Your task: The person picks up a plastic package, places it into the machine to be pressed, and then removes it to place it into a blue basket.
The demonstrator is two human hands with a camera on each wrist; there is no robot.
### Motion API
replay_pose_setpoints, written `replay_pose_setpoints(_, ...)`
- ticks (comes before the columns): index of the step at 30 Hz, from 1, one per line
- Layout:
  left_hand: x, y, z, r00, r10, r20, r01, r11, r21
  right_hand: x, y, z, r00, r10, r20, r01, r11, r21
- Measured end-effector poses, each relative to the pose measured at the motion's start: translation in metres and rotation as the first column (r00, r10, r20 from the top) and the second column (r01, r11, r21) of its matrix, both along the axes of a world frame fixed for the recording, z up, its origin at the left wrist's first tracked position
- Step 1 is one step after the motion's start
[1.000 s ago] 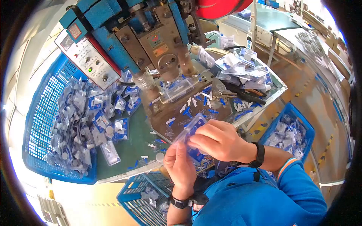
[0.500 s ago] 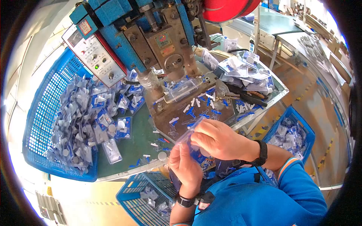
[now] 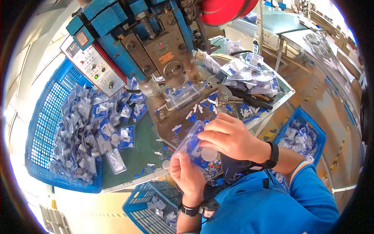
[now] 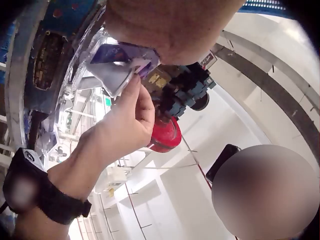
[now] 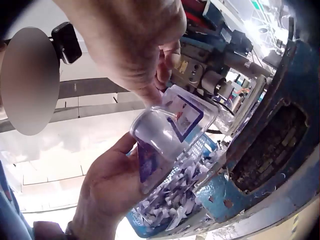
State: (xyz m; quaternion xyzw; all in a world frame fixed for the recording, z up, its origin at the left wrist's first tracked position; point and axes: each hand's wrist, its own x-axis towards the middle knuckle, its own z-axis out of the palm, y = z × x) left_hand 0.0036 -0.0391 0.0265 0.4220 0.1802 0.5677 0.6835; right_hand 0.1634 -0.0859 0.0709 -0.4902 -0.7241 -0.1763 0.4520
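A clear plastic blister pack (image 3: pixel 189 141) with a blue printed card and a round white part is held in front of the press. My left hand (image 3: pixel 189 174) grips its near-left end, thumb on top. Fingers of my right hand (image 3: pixel 230 137) pinch the pack's edge on the other side; in the left wrist view, thumb and fingertip of the right hand (image 4: pixel 122 122) meet at the card. The right wrist view shows the pack (image 5: pixel 172 122) tilted, its blue-framed card inside, with the left hand (image 5: pixel 110 180) under it.
A blue press (image 3: pixel 156 46) with a control box (image 3: pixel 93 68) stands ahead. Blue and white plastic scraps litter its plate (image 3: pixel 167 124). Filled packs lie in a blue basket (image 3: pixel 35 144) at left and in a pile (image 3: pixel 249 70) at right. More blue baskets (image 3: pixel 134 202) (image 3: pixel 321 136) stand lower.
The right hand's fingers have spread slightly and shifted up along the pack. More of the pack and its round white part shows now. The left hand keeps its grip.
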Motion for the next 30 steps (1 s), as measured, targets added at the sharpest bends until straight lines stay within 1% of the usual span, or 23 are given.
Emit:
replay_pose_setpoints(3,-0.003,0.0,0.001,1.0,-0.015,0.02,0.014,1.0,0.024,0.001,0.001,0.003,0.999,0.051,0.008,-0.051,0.997,0.051)
replay_pose_setpoints(6,-0.008,0.003,-0.004,0.999,-0.03,0.025,0.029,0.999,0.034,0.004,0.005,0.004,0.994,0.105,0.041,-0.106,0.994,0.022)
replay_pose_setpoints(9,-0.009,0.003,-0.005,1.0,-0.018,0.011,0.018,0.999,0.041,0.002,0.006,0.007,0.993,0.092,0.073,-0.097,0.992,0.075)
replay_pose_setpoints(12,-0.01,0.004,-0.007,1.0,-0.026,0.0,0.026,0.999,0.029,0.003,0.004,0.01,0.985,0.068,0.161,-0.077,0.996,0.051)
replay_pose_setpoints(15,-0.008,0.0,-0.001,0.999,-0.039,0.038,0.039,0.999,0.007,-0.002,0.0,0.016,0.954,0.002,0.3,-0.041,0.992,0.123)
replay_pose_setpoints(16,-0.007,-0.002,0.0,0.998,-0.04,0.058,0.041,0.999,-0.003,-0.003,0.0,0.016,0.96,-0.002,0.28,-0.036,0.99,0.133)
replay_pose_setpoints(18,-0.007,-0.003,-0.001,0.999,-0.021,0.042,0.021,1.0,-0.002,-0.007,0.002,0.014,0.971,-0.009,0.24,-0.028,0.988,0.153)
replay_pose_setpoints(21,-0.007,-0.003,-0.004,1.0,0.01,0.017,-0.01,1.0,0.015,-0.013,0.0,0.016,0.975,0.018,0.223,-0.037,0.996,0.082)
replay_pose_setpoints(24,-0.007,-0.005,-0.004,1.0,0.03,0.003,-0.03,0.999,0.026,-0.018,0.001,0.014,0.978,-0.001,0.208,-0.015,0.997,0.072)
replay_pose_setpoints(27,-0.007,-0.007,-0.004,0.999,0.039,0.014,-0.039,0.999,0.021,-0.024,-0.001,0.014,0.969,-0.023,0.247,-0.003,0.994,0.105)
replay_pose_setpoints(30,-0.007,-0.006,-0.009,0.999,0.045,0.012,-0.045,0.999,0.005,-0.027,0.0,0.012,0.971,-0.019,0.238,-0.008,0.994,0.112)
